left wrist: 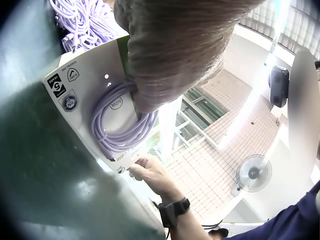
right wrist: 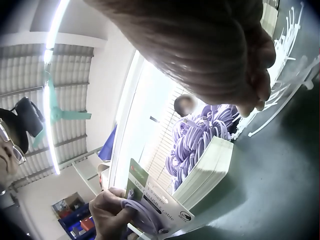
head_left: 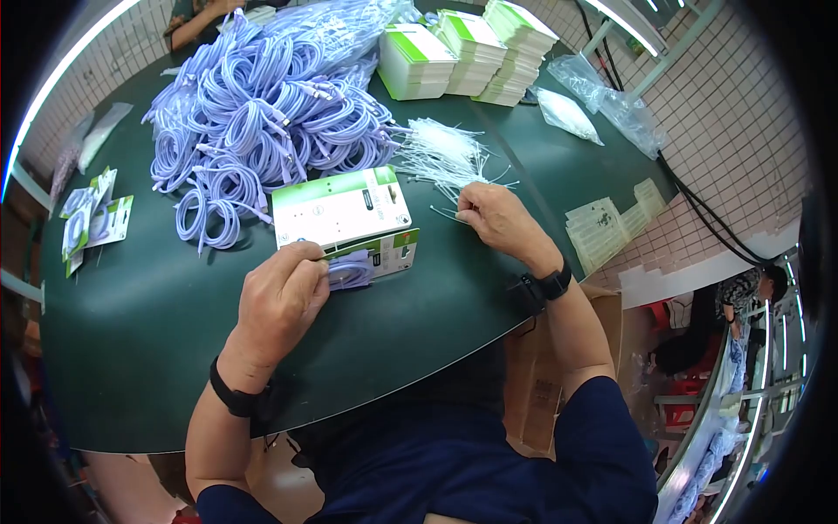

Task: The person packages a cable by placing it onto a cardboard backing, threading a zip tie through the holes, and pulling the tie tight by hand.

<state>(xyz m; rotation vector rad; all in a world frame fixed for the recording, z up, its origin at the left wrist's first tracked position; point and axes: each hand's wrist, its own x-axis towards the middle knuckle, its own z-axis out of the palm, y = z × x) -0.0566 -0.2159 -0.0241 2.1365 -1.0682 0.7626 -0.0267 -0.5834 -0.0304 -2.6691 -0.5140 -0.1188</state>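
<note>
My left hand (head_left: pixel 284 293) pinches a white-and-green packaging card (head_left: pixel 397 251) that bears a coiled purple USB-C cable (left wrist: pixel 122 120). This card stands tilted on edge against the near side of a stack of similar cards (head_left: pixel 340 210). My right hand (head_left: pixel 506 223) is at the near edge of a heap of white cable ties (head_left: pixel 445 153), fingers curled and fingertips low over the table. One loose tie (right wrist: pixel 280 110) lies close by its fingertips; I cannot tell whether the fingers pinch a tie.
A large heap of coiled purple cables (head_left: pixel 262 113) covers the back left of the green table (head_left: pixel 419 332). Card stacks (head_left: pixel 419 61) stand behind the ties. Finished-looking carded cables (head_left: pixel 92 218) lie at far left, plastic bags (head_left: pixel 567 113) and translucent strips (head_left: pixel 602 227) at right.
</note>
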